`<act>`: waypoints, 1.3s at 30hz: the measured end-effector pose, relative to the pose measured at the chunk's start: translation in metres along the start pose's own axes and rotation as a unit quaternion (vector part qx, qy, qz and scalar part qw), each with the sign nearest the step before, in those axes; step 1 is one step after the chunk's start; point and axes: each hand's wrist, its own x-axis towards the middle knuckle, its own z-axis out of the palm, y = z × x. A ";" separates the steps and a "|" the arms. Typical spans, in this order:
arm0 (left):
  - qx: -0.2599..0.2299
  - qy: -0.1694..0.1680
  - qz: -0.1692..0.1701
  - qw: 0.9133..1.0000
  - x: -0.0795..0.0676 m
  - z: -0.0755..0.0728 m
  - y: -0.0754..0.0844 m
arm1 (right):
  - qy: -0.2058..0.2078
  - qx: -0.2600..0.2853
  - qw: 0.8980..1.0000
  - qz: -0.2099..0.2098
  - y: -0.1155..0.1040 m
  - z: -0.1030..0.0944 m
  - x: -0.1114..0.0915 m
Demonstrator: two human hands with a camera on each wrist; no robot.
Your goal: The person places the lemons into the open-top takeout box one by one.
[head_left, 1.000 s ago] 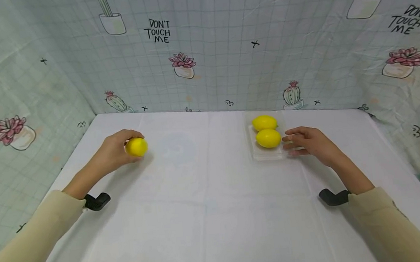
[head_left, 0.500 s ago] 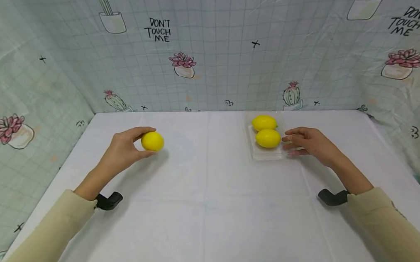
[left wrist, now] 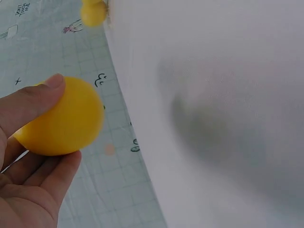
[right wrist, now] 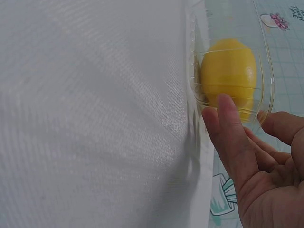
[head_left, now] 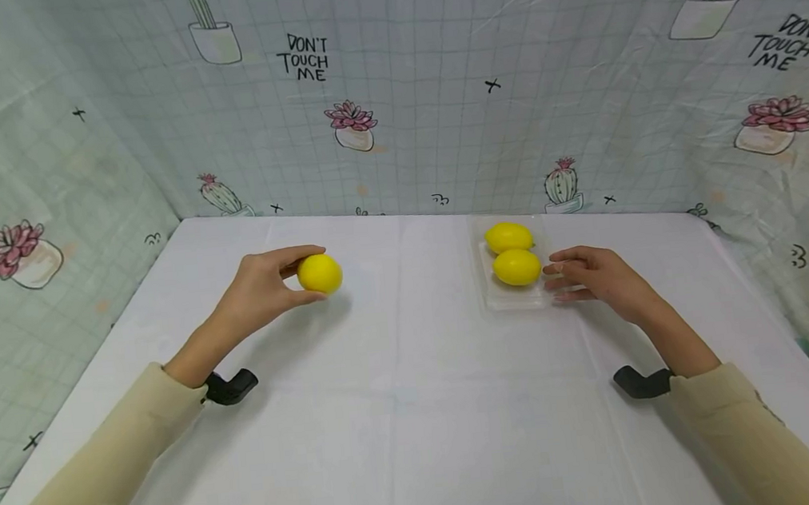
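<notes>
My left hand (head_left: 260, 291) holds a yellow lemon (head_left: 323, 274) above the white table, thumb on one side and fingers on the other. The left wrist view shows that lemon (left wrist: 66, 118) close up with a small green spot at its edge. To the right, a clear plastic container (head_left: 513, 304) carries two more lemons, one behind (head_left: 508, 237) and one in front (head_left: 517, 267). Beside its right wall is my right hand (head_left: 602, 279), fingers spread and fingertips at the wall. In the right wrist view the fingertips (right wrist: 228, 108) overlap the container's side.
A white cloth covers the table (head_left: 407, 445). Behind it and along both sides hangs a gridded curtain (head_left: 404, 84) printed with cacti and lettering. A black wrist mount (head_left: 232, 388) sits below the left sleeve, and another black mount (head_left: 643, 382) below the right one.
My left hand has moved to the right with its lemon, toward the middle of the table. The right hand, the container and its two lemons have stayed in place.
</notes>
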 end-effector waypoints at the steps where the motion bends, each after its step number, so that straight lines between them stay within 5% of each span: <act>1: 0.001 0.000 0.000 1.000 0.001 0.001 0.002 | 0.001 -0.001 1.000 -0.001 0.000 0.000 0.000; 39: -0.057 -0.003 0.004 0.998 0.017 0.018 0.019 | 0.003 -0.010 1.000 0.013 -0.005 0.002 -0.002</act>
